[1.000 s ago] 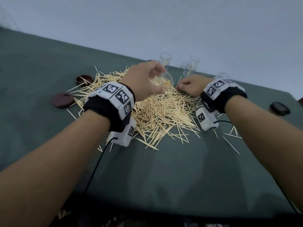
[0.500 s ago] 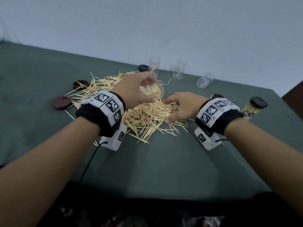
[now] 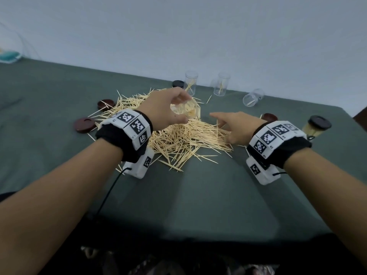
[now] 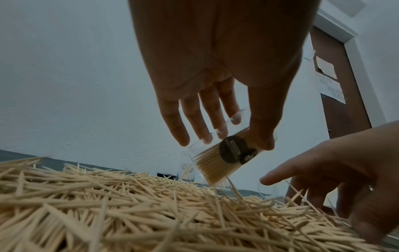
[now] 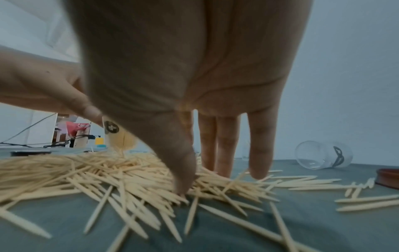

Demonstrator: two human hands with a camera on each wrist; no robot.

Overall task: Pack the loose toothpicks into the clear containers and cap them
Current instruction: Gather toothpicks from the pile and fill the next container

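Observation:
A large pile of loose toothpicks (image 3: 178,139) lies on the green tablecloth. Above its far side, my left hand (image 3: 168,110) grips a clear container (image 3: 184,111) that is tilted and partly filled with toothpicks. In the left wrist view, thumb and fingers clasp this container (image 4: 224,160), which bears a dark round label, and a few toothpicks stick out of its lower end. My right hand (image 3: 234,126) is at the pile's right edge. Its fingers (image 5: 226,145) are straight and point down onto the toothpicks (image 5: 86,170), its thumb tip touches them, and it holds nothing.
Two clear containers (image 3: 191,82) (image 3: 222,86) stand upright at the back and a third (image 3: 253,97) lies on its side. A capped full container (image 3: 315,127) sits at the right. Brown caps (image 3: 85,125) (image 3: 106,104) (image 3: 269,117) and a black cap (image 3: 177,83) lie around the pile.
My right hand, curled on the pile half a second ago, has opened and shifted right along the pile's edge. My left hand still holds the container above the pile.

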